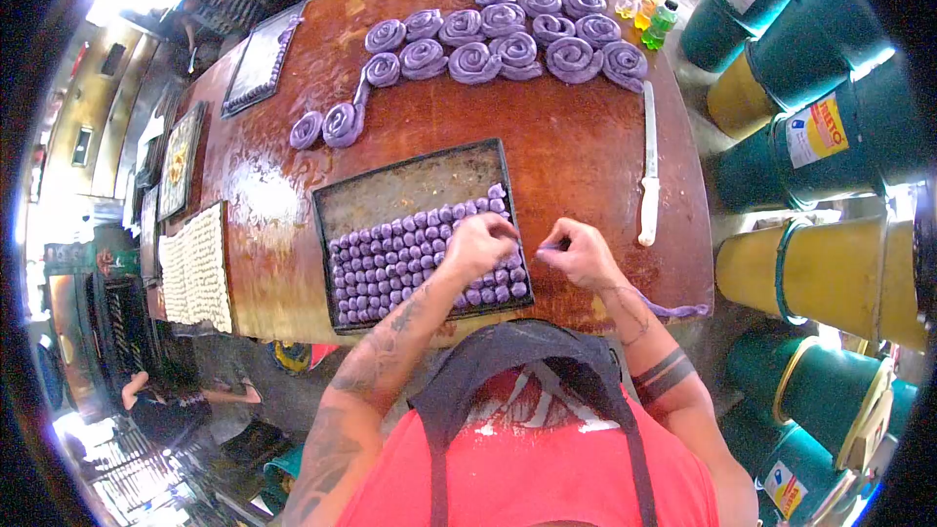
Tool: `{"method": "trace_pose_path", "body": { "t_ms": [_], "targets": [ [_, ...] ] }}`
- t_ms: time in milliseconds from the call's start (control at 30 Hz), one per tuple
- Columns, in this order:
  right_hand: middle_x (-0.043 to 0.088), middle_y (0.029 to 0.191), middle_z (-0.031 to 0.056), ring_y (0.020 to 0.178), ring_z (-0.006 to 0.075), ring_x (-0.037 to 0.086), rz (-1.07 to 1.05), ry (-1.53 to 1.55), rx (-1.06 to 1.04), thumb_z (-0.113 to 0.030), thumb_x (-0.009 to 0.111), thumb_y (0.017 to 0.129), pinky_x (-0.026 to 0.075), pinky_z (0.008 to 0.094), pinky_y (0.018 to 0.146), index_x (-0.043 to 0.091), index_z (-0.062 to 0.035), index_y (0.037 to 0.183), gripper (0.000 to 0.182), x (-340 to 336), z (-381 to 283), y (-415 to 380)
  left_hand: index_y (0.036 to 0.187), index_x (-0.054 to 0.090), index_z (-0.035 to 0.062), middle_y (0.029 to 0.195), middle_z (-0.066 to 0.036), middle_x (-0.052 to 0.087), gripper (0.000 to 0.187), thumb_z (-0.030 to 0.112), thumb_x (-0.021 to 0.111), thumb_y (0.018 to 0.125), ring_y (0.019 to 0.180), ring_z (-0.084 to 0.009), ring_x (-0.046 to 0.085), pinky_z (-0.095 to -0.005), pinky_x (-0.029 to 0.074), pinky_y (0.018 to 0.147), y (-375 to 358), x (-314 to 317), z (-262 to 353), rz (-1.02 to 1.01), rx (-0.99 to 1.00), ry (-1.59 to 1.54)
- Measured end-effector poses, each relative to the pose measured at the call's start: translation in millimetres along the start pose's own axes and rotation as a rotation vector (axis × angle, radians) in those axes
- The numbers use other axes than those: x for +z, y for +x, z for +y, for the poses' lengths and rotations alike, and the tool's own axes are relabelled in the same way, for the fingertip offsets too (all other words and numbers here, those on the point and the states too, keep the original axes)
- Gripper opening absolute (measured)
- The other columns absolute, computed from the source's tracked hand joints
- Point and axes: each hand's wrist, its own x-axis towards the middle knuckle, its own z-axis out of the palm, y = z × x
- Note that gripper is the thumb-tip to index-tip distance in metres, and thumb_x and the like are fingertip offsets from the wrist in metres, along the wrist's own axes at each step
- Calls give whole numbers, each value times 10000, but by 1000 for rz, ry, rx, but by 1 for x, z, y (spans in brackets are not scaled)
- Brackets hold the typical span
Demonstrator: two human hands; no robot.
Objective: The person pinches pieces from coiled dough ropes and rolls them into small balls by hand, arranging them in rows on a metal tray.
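Rows of small purple dough balls (390, 268) fill the lower part of a dark baking tray (322, 220); its upper part shows bare metal. My left hand (478, 246) is over the tray's right side, fingers curled together, and whether a piece is between them is too small to tell. Just right of the tray, my right hand (578, 252) is closed on purple dough. A thin purple dough rope (673, 310) trails from beneath my right forearm toward the table's right edge. Coiled purple dough rolls (473, 62) lie across the far side of the table.
A white-handled knife (649, 200) lies at the right of the wooden table (586, 156). Bottles (660, 24) stand at the far right corner. Trays with white dough (195, 268) line the left edge. Green and yellow drums (830, 273) stand at right. Another person (176, 415) is at lower left.
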Motion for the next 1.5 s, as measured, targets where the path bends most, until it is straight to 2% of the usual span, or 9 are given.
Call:
{"method": "trace_pose_path", "body": {
  "t_ms": [200,300,433,500,600,900,1067,1400,1500],
  "targets": [
    [658,938,70,1110,315,535,37,-572,-291,-95,756,704,415,425,976,673,-65,982,292,12,54,-20,912,719,47,880,-145,706,145,128,677,799,866,-276,680,-381,537,801,54,-39,-33,662,361,335],
    [654,899,88,990,312,591,16,-666,-184,-148,735,759,466,420,892,662,-79,1042,300,1,54,-27,906,732,61,943,-158,691,165,188,688,811,934,-331,646,-429,519,851,70,-31,-29,456,263,402],
    [532,720,37,575,201,526,183,1020,307,-350,647,917,444,333,544,615,-105,925,247,-42,44,-22,924,755,83,995,-152,686,214,259,709,810,1022,-369,603,-464,485,913,66,-27,-33,328,280,643],
    [483,710,10,558,147,482,203,1351,91,-341,594,953,419,281,511,567,-112,924,233,-74,-9,-33,1091,716,84,1071,-155,660,344,283,720,810,1057,-370,579,-462,456,954,60,-31,-34,386,315,600],
    [591,786,38,560,152,532,60,1315,-223,-215,624,921,450,282,497,521,-116,984,156,-101,-58,-38,1225,633,73,1115,-169,630,459,265,720,817,1052,-353,582,-441,453,950,54,-33,-36,511,414,527],
    [701,883,53,740,172,638,230,-198,166,-135,688,846,513,336,664,655,-50,836,91,-4,14,9,1109,676,46,1033,-123,702,239,152,654,896,907,-195,673,-338,544,843,7,5,31,-24,356,91],
    [715,951,148,863,235,673,244,163,56,-155,625,877,524,364,744,663,-27,852,136,30,45,12,1055,685,34,974,-148,677,264,180,735,840,907,-292,671,-369,534,816,-3,31,46,77,800,103],
    [654,836,108,749,183,614,269,-183,-306,-69,746,819,500,321,697,649,-4,914,150,28,-2,5,982,712,-8,958,-108,727,288,235,751,832,880,-194,671,-344,538,790,-7,23,22,-28,80,-305],
    [698,978,174,882,284,678,-114,-51,56,-122,754,773,529,369,792,665,-9,949,228,4,-19,8,967,719,30,898,-94,729,249,184,766,777,849,-189,675,-330,537,766,-2,8,3,-32,-4,-195]
  ]
}}
